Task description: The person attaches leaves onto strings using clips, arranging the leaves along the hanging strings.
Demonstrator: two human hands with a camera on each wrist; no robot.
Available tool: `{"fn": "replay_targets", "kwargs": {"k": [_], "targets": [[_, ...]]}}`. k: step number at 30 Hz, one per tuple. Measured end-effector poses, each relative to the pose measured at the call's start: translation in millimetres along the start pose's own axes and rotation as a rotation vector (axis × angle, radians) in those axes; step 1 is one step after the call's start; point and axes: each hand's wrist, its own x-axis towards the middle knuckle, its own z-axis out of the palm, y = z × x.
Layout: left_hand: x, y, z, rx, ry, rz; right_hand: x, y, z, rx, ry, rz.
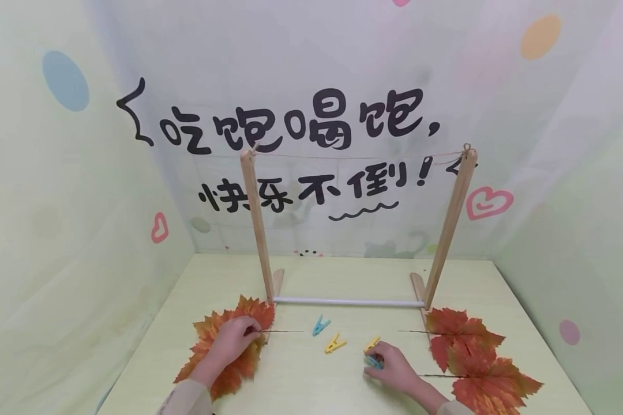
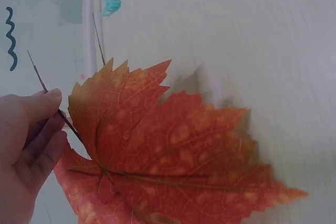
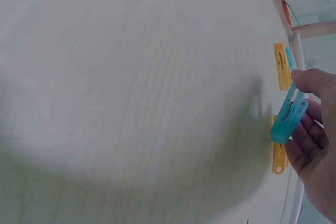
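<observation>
Two wooden posts (image 1: 258,230) stand beyond both hands, string tied across their tops. Around the left hand (image 1: 233,341) spreads a red-orange leaf (image 2: 184,156), probably light, thin and easily creased, so best taken by its wiry stem (image 2: 74,130); that hand pinches it there, thumb uppermost, fingers curled. Beside yellow clips (image 1: 335,344), the right hand (image 1: 394,367) grips a blue clip (image 3: 287,119) between thumb and fingers, likely light, stiff and springy, best squeezed at its handles.

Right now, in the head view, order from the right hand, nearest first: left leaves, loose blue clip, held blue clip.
1. Held blue clip: in the right hand.
2. Loose blue clip: to that hand's left.
3. Left leaves: farther left.
</observation>
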Motion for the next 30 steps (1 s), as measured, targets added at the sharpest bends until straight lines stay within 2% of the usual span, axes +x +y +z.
{"fn": "replay_targets", "kwargs": {"k": [4,7,14,18,25,30], "targets": [[4.5,6.3,-10.6,-0.053,0.039,-0.002,1.2,-2.8,-4.9,0.002,0.025,-0.037],[9.7,11.6,-19.2,-0.088,0.061,-0.024,3.0,-4.9,-9.5,0.002,0.029,-0.033],[21.2,25.2,-34.1,-0.173,0.072,-0.074,8.4,-13.0,-19.5,0.048,0.036,-0.048],[25.2,33.4,-40.6,-0.203,0.075,-0.057,11.1,-17.6,-24.1,0.033,0.043,-0.081],[35.0,43.9,-53.2,-0.267,0.098,0.035,20.1,-25.1,-37.7,0.014,0.043,-0.093],[41.6,56.8,-61.6,-0.308,0.114,0.012,27.1,-28.7,-52.4,-0.006,0.059,-0.131]]}}
